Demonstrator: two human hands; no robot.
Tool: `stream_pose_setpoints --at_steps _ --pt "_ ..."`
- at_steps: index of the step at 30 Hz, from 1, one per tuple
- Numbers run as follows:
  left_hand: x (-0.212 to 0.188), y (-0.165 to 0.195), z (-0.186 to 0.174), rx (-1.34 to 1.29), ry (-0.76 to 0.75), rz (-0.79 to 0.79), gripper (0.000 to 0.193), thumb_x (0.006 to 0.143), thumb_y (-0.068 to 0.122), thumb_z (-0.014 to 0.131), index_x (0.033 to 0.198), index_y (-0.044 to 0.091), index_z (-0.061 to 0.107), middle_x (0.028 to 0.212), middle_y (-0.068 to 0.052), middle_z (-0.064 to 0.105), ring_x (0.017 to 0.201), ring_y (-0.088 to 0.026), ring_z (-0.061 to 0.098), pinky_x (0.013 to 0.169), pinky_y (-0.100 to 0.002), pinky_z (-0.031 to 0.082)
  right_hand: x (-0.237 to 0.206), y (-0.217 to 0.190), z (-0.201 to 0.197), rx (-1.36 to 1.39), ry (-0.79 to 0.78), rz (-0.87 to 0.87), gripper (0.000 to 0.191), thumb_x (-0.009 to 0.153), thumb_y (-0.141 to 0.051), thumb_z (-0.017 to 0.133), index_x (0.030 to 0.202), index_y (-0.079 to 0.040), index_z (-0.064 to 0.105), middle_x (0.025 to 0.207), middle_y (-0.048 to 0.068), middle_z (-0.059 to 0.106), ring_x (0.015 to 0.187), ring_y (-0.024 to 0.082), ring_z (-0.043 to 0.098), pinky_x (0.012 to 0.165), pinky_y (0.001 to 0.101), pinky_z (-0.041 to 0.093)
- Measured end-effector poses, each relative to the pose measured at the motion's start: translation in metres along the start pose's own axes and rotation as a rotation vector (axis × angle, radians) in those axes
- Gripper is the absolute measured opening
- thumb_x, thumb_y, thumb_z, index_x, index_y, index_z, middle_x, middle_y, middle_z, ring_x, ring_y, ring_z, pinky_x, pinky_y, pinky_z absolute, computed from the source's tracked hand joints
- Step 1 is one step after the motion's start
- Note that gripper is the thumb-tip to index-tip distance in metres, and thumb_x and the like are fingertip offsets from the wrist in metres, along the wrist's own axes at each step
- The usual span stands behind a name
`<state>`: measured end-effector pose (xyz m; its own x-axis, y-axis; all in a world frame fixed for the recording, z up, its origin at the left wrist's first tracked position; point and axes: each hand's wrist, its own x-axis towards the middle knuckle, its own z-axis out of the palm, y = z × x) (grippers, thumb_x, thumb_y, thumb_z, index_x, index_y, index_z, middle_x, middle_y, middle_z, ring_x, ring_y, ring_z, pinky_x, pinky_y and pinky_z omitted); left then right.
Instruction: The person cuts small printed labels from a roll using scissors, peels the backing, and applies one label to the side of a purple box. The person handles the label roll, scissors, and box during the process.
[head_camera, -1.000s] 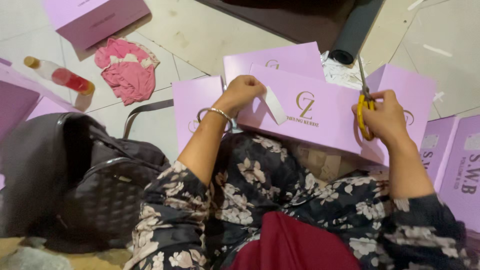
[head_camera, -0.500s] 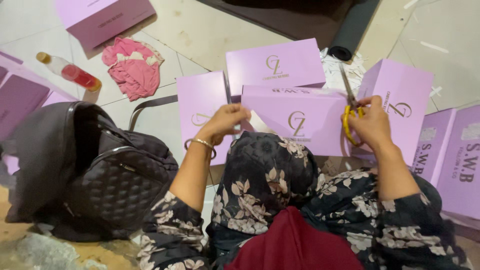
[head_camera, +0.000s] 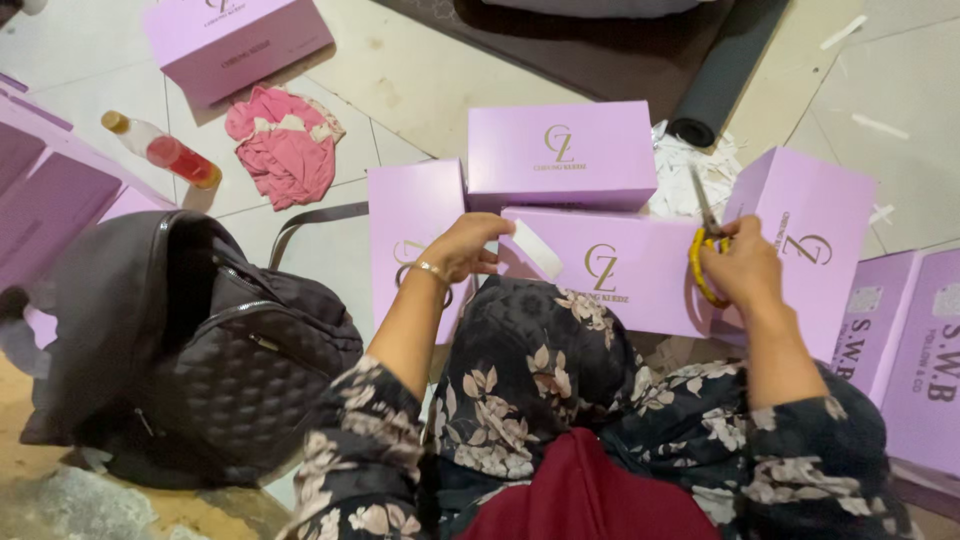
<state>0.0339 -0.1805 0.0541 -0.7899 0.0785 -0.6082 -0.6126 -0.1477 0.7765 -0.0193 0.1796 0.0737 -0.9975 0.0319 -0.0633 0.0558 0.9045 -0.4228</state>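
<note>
A lilac cardboard box with a gold emblem rests against my raised knee. My left hand, a bracelet on its wrist, grips the box's left end beside a white paper strip stuck to its face. My right hand holds yellow-handled scissors, blades pointing up at the box's right end. My floral sleeves and dark floral clothing fill the lower part of the view.
More lilac boxes stand around: behind, left, right, far right, top left. A black quilted backpack lies at left. A pink cloth, a bottle, paper scraps and a dark rolled mat lie on the tiled floor.
The view has shifted right and down. The held box sits lower against my knee, and both hands have come closer to me while keeping hold of box and scissors.
</note>
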Motion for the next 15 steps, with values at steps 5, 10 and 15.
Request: stream_pose_setpoints --at_steps 5,10,15 --pt "0.032 0.032 0.02 0.319 0.038 -0.079 0.035 0.083 0.023 0.072 0.107 -0.001 0.068 0.099 -0.015 0.067 0.076 -0.031 0.069 0.064 -0.042 0.059 0.007 -0.011 0.014 0.018 0.034 0.049 0.049 0.086 -0.036 0.074 0.121 -0.004 0.058 0.101 0.025 0.072 0.095 0.044 0.069 0.083 0.0495 0.054" --pt "0.044 0.042 0.026 0.751 0.169 0.18 0.026 0.081 0.025 0.073 0.088 0.0 0.074 0.085 -0.019 0.077 0.081 -0.029 0.074 0.074 -0.038 0.058 0.009 -0.008 0.012 0.02 0.259 -0.042 0.037 0.092 -0.03 0.073 0.117 -0.005 0.063 0.101 0.02 0.074 0.094 0.041 0.071 0.083 0.0492 0.054" --pt "0.046 0.07 0.054 0.375 0.235 0.734 0.024 0.083 0.024 0.076 0.091 0.001 0.076 0.091 -0.01 0.078 0.091 -0.017 0.072 0.083 -0.031 0.056 0.013 -0.009 0.019 0.149 0.08 -0.123 0.038 0.083 -0.025 0.076 0.115 -0.005 0.067 0.095 0.022 0.072 0.088 0.04 0.07 0.077 0.0487 0.055"
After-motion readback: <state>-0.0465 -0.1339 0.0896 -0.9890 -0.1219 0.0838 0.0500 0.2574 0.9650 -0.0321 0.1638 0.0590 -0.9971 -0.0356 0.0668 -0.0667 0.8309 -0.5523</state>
